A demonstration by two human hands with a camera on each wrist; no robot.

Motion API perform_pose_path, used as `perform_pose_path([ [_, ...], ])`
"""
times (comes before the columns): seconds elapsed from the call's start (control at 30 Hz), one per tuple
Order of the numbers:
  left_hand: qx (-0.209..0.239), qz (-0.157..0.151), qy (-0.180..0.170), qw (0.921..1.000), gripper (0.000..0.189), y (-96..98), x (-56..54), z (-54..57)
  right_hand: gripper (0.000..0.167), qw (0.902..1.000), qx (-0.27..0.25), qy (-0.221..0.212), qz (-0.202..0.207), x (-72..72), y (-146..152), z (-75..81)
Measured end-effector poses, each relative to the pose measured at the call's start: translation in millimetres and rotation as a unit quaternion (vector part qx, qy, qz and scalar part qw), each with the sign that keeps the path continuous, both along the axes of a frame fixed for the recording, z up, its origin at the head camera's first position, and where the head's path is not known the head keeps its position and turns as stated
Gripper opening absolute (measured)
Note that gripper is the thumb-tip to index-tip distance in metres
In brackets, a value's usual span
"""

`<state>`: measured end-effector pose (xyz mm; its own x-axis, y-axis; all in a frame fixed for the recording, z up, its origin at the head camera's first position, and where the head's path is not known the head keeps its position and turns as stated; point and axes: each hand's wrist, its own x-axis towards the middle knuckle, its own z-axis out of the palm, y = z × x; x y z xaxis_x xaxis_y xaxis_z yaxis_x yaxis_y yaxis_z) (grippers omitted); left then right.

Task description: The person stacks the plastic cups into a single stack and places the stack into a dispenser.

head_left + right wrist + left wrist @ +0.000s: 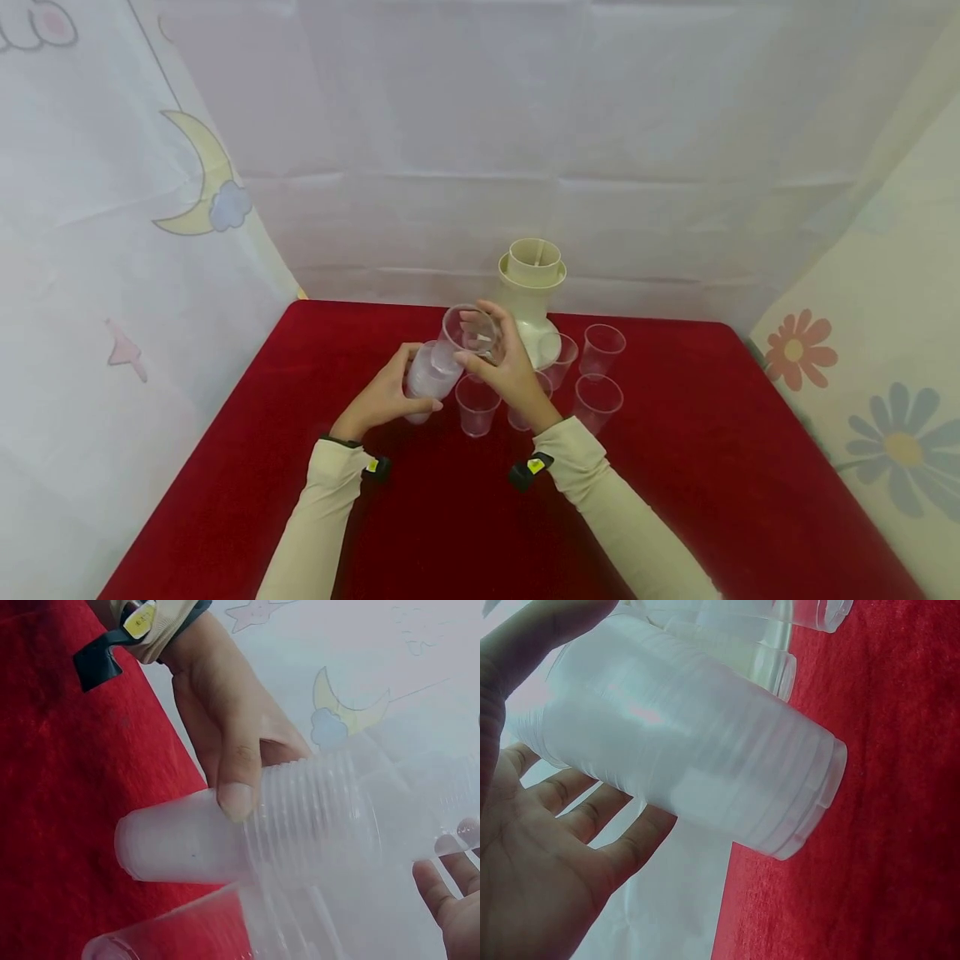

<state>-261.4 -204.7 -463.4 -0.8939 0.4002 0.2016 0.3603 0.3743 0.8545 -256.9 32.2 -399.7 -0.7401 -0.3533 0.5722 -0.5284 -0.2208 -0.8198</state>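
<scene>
In the head view my left hand [381,398] grips a nested stack of clear plastic cups [430,377], tilted above the red table. Its thumb and fingers wrap the stack's sides, as the left wrist view shows of the cup stack [697,742]. My right hand [517,379] holds a single clear cup [448,337] near its rim, at the stack's open end. This cup's lower part overlaps the stack in the head view. The right wrist view catches the right hand's fingers [431,892] at the right edge, against the cup's clear wall.
Several clear cups stand upright on the red cloth, among them a near cup [477,410] and a far right cup [602,346]. Behind them is a cream-coloured plastic object [531,287] with a round, ringed top. Printed white sheets [450,125] surround the table [675,500].
</scene>
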Motion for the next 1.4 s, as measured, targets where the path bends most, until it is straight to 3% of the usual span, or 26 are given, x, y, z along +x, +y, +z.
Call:
perform_pose_path([
  [0.2,-0.001,-0.004,0.004,1.0000,0.088,0.2,-0.7,1.1,0.072,0.9996,0.028,-0.009,-0.002,10.3,-6,10.1],
  [0.63,-0.011,-0.003,0.015,0.9998,0.087,-2.0,-4.1,1.8,0.077,0.9903,0.136,-0.026,-0.013,13.2,-6,3.9],
  [0.83,-0.009,-0.002,0.013,0.9999,0.085,-0.6,-2.1,0.0,0.084,0.9851,0.165,-0.028,-0.038,-1.8,-6,-25.3],
  [1.4,-0.002,-0.003,0.009,1.0000,0.086,-1.2,-2.0,-1.8,0.084,0.9869,0.152,-0.004,-0.053,-5.4,-3,-29.2],
])
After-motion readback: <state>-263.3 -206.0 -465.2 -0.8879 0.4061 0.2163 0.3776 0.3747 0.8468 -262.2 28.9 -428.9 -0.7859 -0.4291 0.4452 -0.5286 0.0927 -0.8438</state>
